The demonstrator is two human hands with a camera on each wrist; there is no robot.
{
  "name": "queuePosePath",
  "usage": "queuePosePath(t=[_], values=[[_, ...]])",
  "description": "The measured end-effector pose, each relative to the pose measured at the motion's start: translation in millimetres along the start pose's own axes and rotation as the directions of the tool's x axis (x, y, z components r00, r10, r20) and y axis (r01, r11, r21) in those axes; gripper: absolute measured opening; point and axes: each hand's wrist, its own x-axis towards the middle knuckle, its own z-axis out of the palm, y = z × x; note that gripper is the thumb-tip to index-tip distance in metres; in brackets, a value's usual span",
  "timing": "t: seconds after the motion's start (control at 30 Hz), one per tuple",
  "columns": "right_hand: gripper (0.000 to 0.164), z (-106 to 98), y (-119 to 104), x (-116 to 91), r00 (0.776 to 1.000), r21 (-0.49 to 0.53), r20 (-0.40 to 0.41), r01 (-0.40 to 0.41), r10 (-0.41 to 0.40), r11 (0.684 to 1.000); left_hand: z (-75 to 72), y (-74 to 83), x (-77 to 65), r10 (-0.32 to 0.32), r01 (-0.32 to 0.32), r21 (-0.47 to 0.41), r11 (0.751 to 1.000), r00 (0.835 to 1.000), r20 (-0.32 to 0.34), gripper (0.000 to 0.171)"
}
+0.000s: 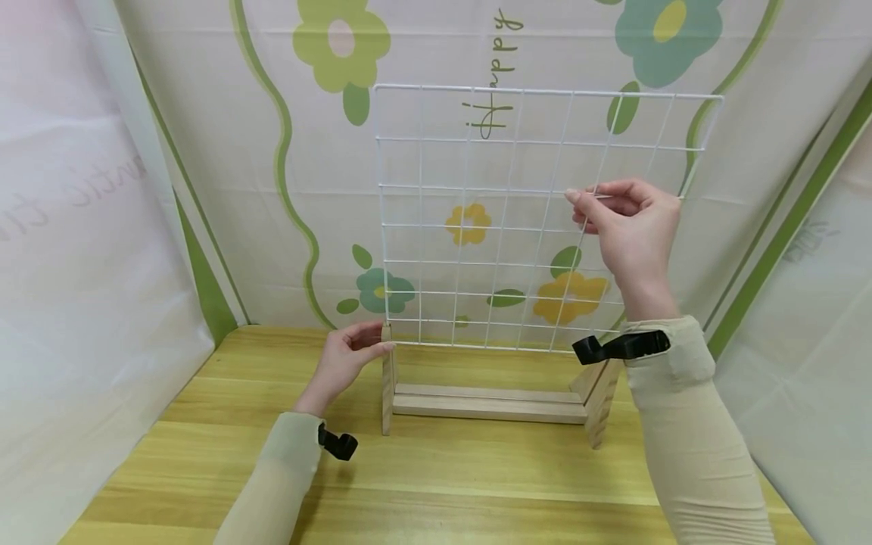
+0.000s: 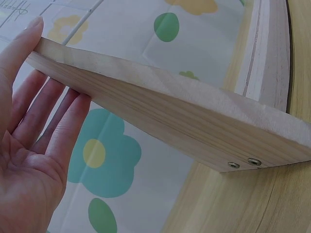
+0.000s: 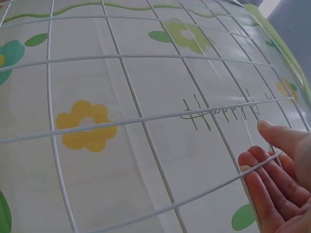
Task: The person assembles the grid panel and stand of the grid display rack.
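Note:
A white wire grid panel [image 1: 509, 191] stands over a pale wooden stand [image 1: 489, 409], its lower edge between the stand's two uprights. My right hand [image 1: 636, 235] pinches the grid's wire at its right part; in the right wrist view, thumb and fingers [image 3: 265, 187] meet around the wires. At the top of the left upright [image 1: 387, 386], my left hand [image 1: 344, 359] grips the narrow wooden end. The left wrist view has the thumb on one side of this board [image 2: 160, 102] and the fingers on the other. My right sleeve partly covers the right upright [image 1: 601, 409].
The stand rests on a yellowish wood-grain table [image 1: 436, 484]. A white cloth backdrop [image 1: 341, 189] with printed flowers hangs behind the grid, with more cloth walls [image 1: 88, 265] left and right. Two screw heads [image 2: 254, 161] show low on the left upright.

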Motion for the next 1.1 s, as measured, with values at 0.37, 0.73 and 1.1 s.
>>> queuePosePath(t=[0.37, 0.73, 1.1], values=[[0.036, -2, 8, -13, 1.0, 0.012, -0.003, 0.023, -0.023, 1.0, 0.6, -0.9, 0.3, -0.014, 0.014, 0.004, 1.0, 1.0, 0.014, 0.052], [0.031, -4, 19, -25, 0.998, 0.016, -0.015, 0.058, -0.058, 0.998, 0.9, 2.5, -2.3, -0.003, 0.002, 0.019, 1.0, 1.0, 0.013, 0.05], [0.029, -4, 26, -31, 0.997, -0.009, -0.018, 0.073, -0.073, 0.997, 2.4, 1.8, -3.0, 0.005, -0.005, 0.019, 1.0, 1.0, -0.01, 0.051]])
